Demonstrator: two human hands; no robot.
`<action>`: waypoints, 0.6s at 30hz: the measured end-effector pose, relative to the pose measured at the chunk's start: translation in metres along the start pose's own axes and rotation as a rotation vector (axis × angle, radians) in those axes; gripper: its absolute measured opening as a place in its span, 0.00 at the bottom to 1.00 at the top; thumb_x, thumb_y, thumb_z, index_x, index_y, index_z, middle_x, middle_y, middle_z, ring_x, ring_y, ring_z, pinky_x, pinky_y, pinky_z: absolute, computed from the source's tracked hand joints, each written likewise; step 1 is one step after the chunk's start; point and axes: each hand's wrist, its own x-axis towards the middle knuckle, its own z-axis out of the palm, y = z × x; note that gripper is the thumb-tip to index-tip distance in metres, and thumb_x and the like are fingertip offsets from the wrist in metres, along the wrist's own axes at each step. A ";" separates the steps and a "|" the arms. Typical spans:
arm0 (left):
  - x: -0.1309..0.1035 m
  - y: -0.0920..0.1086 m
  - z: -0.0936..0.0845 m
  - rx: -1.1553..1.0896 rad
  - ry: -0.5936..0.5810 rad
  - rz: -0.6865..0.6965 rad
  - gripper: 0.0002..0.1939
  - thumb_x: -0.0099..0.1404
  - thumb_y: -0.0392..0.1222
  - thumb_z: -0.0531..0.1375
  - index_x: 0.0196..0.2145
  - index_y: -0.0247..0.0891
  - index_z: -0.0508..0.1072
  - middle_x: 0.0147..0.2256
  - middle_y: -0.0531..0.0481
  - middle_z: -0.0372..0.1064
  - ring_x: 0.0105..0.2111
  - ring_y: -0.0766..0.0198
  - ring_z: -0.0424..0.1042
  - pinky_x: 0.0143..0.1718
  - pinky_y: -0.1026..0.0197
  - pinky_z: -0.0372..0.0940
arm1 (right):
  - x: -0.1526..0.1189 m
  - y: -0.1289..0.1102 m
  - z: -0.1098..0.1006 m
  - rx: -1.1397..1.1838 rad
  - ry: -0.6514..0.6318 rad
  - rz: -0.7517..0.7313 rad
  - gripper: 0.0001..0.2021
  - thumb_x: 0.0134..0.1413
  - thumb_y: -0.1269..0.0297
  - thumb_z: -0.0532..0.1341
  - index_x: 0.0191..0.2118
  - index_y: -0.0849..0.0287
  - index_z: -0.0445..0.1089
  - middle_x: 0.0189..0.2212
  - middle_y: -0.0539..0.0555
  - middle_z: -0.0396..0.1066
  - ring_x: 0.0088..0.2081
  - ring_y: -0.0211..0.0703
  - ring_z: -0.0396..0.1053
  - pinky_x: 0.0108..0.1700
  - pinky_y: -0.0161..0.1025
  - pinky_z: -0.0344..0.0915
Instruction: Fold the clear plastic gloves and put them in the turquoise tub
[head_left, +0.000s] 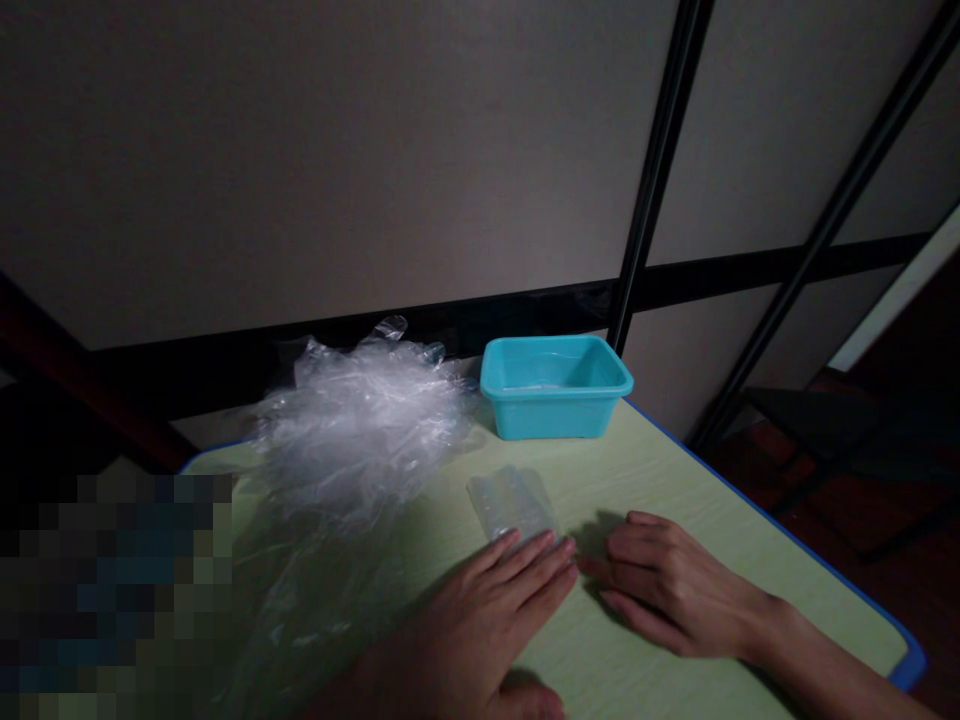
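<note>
Head view: left hand (487,605) flat, fingers straight and spread slightly, tips on near edge of folded clear plastic (510,497), which lies on green worktop (652,470) in front of teal tub (555,412). Right hand (671,585) just beside it, fingers curled, index pointing toward left fingertips; palm hidden, can't tell if gripping. Crumpled clear plastic heap (367,420) left of tub.
</note>
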 end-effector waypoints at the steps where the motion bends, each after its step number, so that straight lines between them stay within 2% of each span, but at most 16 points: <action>1: 0.000 0.000 0.000 0.004 -0.008 -0.002 0.37 0.62 0.59 0.49 0.61 0.37 0.41 0.61 0.46 0.33 0.60 0.55 0.35 0.59 0.52 0.35 | 0.000 0.000 0.000 0.004 -0.018 0.004 0.13 0.59 0.66 0.46 0.42 0.60 0.65 0.25 0.53 0.64 0.28 0.41 0.61 0.35 0.39 0.52; 6: 0.001 0.001 -0.001 0.016 -0.015 -0.020 0.37 0.62 0.56 0.51 0.61 0.37 0.41 0.61 0.45 0.35 0.60 0.56 0.36 0.59 0.52 0.37 | 0.004 0.000 0.001 0.011 -0.085 0.019 0.12 0.59 0.65 0.47 0.40 0.60 0.65 0.26 0.53 0.65 0.29 0.41 0.61 0.34 0.40 0.52; 12: -0.001 0.002 -0.001 0.031 -0.002 -0.019 0.36 0.63 0.56 0.49 0.61 0.34 0.40 0.61 0.43 0.34 0.60 0.55 0.35 0.59 0.53 0.37 | 0.004 -0.002 0.002 -0.005 -0.078 0.012 0.12 0.58 0.66 0.47 0.40 0.61 0.66 0.26 0.53 0.65 0.29 0.41 0.62 0.35 0.40 0.53; 15: -0.004 -0.006 -0.002 0.034 -0.004 -0.054 0.37 0.62 0.56 0.50 0.61 0.34 0.41 0.61 0.44 0.33 0.60 0.57 0.34 0.59 0.55 0.37 | 0.003 -0.002 0.003 0.007 -0.088 0.033 0.12 0.58 0.66 0.47 0.41 0.60 0.66 0.27 0.53 0.66 0.30 0.42 0.62 0.37 0.41 0.53; 18: -0.008 -0.023 -0.004 0.064 0.026 -0.137 0.35 0.63 0.53 0.50 0.61 0.35 0.40 0.62 0.44 0.32 0.60 0.58 0.34 0.59 0.53 0.36 | 0.002 -0.002 0.004 0.018 -0.109 0.042 0.13 0.59 0.66 0.47 0.43 0.60 0.66 0.27 0.53 0.66 0.30 0.42 0.62 0.37 0.41 0.54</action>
